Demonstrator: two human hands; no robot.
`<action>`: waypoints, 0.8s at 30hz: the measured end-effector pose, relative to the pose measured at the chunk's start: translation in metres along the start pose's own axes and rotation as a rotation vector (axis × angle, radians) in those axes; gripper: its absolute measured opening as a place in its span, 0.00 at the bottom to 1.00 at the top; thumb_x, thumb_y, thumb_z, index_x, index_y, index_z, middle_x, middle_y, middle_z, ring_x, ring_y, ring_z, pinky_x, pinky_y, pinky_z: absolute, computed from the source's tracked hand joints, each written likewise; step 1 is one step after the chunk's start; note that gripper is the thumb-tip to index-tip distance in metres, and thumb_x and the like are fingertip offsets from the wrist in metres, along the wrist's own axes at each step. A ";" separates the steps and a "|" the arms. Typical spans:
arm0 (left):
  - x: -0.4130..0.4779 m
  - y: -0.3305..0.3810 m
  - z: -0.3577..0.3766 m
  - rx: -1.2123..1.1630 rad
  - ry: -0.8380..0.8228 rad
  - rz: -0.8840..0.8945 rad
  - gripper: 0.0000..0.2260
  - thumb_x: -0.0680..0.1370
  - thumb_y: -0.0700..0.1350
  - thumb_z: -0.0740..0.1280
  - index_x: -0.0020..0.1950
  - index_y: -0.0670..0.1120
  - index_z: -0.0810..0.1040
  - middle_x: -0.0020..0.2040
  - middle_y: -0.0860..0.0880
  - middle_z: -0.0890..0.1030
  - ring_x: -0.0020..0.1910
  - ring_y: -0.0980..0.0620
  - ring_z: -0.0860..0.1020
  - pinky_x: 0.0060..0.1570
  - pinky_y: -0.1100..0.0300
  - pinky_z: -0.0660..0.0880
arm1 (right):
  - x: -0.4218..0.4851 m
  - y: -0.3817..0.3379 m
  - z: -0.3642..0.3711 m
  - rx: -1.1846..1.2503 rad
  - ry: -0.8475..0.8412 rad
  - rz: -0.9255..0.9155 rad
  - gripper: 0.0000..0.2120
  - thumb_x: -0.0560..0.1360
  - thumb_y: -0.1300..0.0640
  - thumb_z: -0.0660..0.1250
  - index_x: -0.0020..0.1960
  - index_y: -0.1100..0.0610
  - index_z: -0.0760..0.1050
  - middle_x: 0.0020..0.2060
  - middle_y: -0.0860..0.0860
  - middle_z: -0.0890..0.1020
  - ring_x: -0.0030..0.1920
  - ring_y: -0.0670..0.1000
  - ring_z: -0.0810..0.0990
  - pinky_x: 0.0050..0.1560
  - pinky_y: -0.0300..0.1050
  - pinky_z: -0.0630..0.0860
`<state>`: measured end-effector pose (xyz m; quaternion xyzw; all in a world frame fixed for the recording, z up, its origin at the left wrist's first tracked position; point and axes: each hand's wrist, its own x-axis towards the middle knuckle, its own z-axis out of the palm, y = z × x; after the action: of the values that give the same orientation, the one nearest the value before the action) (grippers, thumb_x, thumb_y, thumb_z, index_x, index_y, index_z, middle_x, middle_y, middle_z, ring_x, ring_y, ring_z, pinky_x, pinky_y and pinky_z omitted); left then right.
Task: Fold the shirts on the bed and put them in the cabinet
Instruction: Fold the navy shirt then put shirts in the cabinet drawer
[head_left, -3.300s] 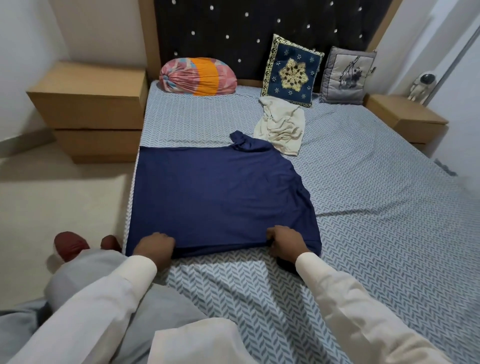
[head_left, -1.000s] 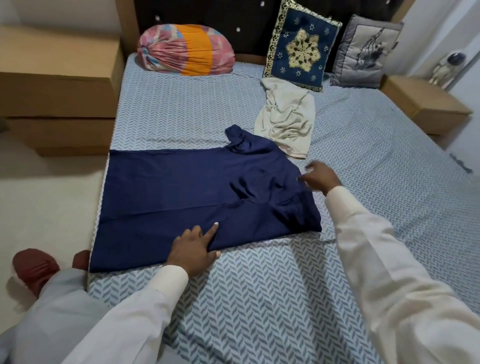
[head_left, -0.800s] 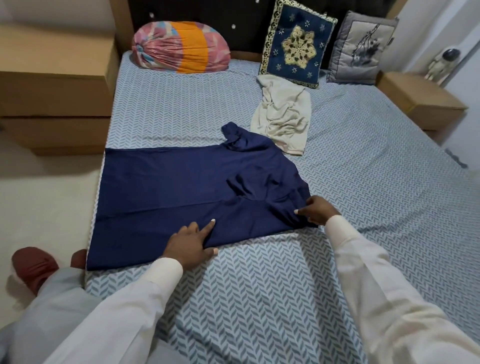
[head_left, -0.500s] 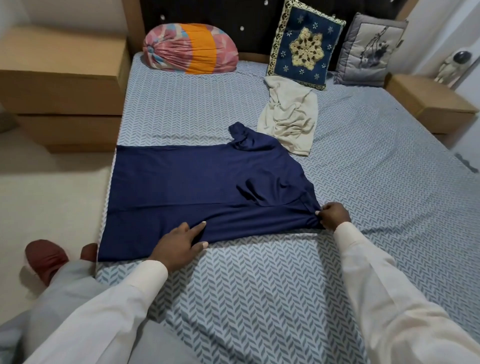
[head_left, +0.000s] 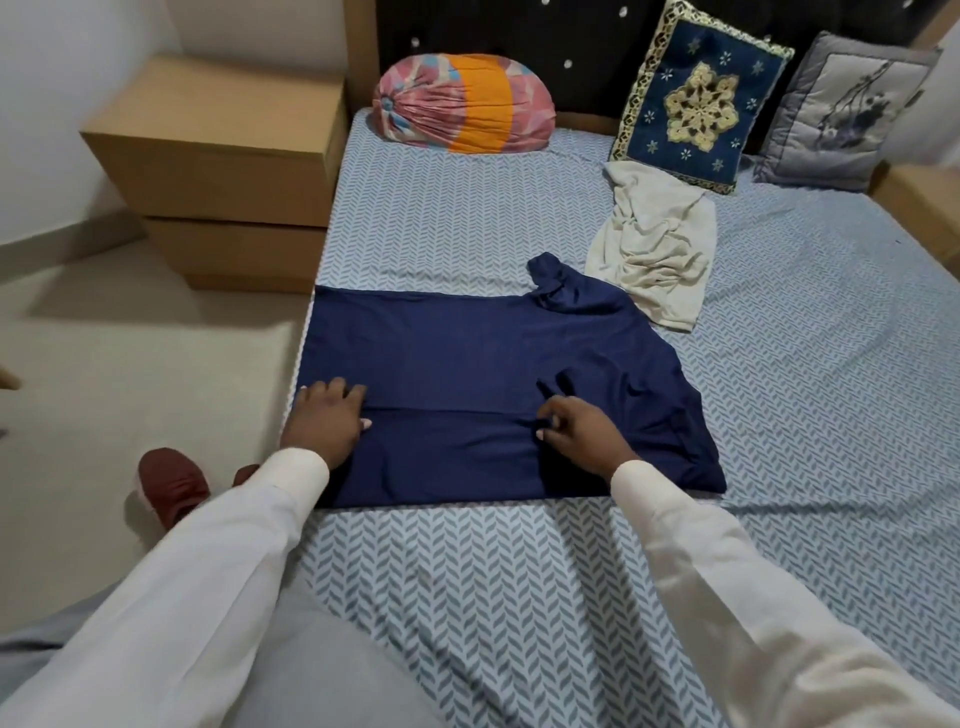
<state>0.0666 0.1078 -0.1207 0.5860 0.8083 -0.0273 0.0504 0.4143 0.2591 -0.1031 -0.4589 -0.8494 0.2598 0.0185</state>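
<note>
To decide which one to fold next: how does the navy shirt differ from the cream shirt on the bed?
The navy shirt lies spread flat, one side already folded in; the cream shirt is crumpled in a heap. The navy shirt is near the bed's edge, with the left hand pressing it and the right hand pinching it; the cream shirt lies farther back, untouched. Both rest on the bed.

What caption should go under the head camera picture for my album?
Left hand and right hand on a spread dark navy blue shirt on the chevron-patterned bed, crumpled cream shirt behind.
</note>
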 end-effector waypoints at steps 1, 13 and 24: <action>0.004 -0.008 -0.007 0.020 -0.027 -0.024 0.20 0.79 0.57 0.65 0.67 0.48 0.71 0.62 0.44 0.75 0.61 0.42 0.72 0.61 0.49 0.68 | 0.000 0.000 0.004 -0.014 -0.040 0.014 0.13 0.74 0.51 0.72 0.57 0.48 0.76 0.45 0.47 0.78 0.46 0.51 0.79 0.46 0.46 0.75; -0.011 -0.062 -0.050 -0.814 -0.400 -0.369 0.14 0.73 0.55 0.75 0.46 0.47 0.75 0.40 0.47 0.77 0.37 0.49 0.74 0.35 0.60 0.67 | 0.021 -0.007 -0.002 -0.145 -0.133 0.152 0.42 0.68 0.47 0.78 0.75 0.48 0.60 0.70 0.54 0.64 0.64 0.61 0.75 0.60 0.56 0.76; -0.073 -0.074 -0.018 -1.081 -0.365 -0.486 0.25 0.73 0.39 0.75 0.65 0.43 0.67 0.52 0.40 0.81 0.44 0.46 0.80 0.40 0.55 0.77 | -0.027 0.015 -0.002 -0.093 -0.137 0.149 0.37 0.67 0.49 0.80 0.68 0.50 0.63 0.61 0.54 0.68 0.53 0.58 0.77 0.54 0.51 0.77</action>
<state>0.0183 0.0174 -0.0960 0.2626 0.7966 0.2754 0.4698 0.4419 0.2454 -0.1026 -0.5025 -0.8232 0.2517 -0.0803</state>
